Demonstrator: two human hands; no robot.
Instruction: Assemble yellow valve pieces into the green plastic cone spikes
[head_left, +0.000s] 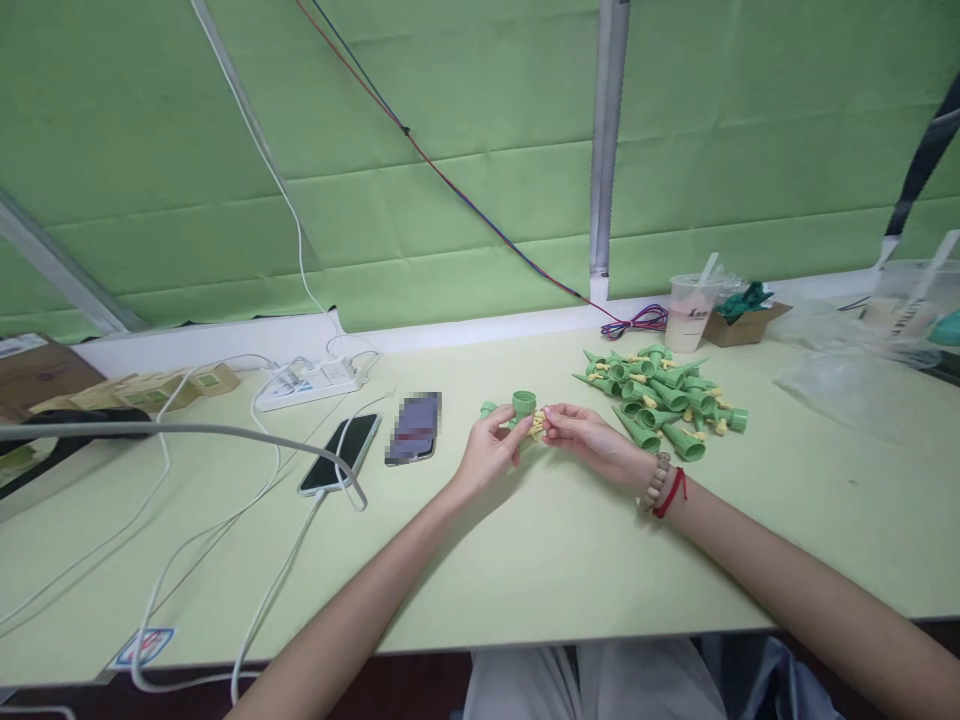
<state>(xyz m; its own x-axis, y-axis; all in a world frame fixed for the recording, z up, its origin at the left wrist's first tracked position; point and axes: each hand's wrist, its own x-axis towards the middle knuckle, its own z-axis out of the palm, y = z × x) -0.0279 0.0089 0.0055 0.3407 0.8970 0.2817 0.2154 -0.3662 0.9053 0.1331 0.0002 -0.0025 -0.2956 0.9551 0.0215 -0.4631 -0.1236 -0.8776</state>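
Note:
Above the table, my left hand (pixel 491 445) is closed on a green plastic piece with a round, cup-like end (pixel 524 402). My right hand (pixel 592 440) meets it from the right, its thumb and fingers pinched on a small yellow plastic piece (pixel 537 426) that sits between the two hands. The fingers partly hide how the yellow and green parts touch. Another bit of green plastic (pixel 487 408) shows just behind my left fingers. To the right lies a pile of green cone-shaped plastic pieces (pixel 667 395) mixed with small yellow parts.
Two phones (pixel 341 455) lie left of my hands, with white cables around them. A power strip (pixel 311 384) and small boxes (pixel 142 390) stand further left. At the back right are a drink cup (pixel 688 315), a small cardboard box (pixel 739 325) and clear plastic bags (pixel 832 385).

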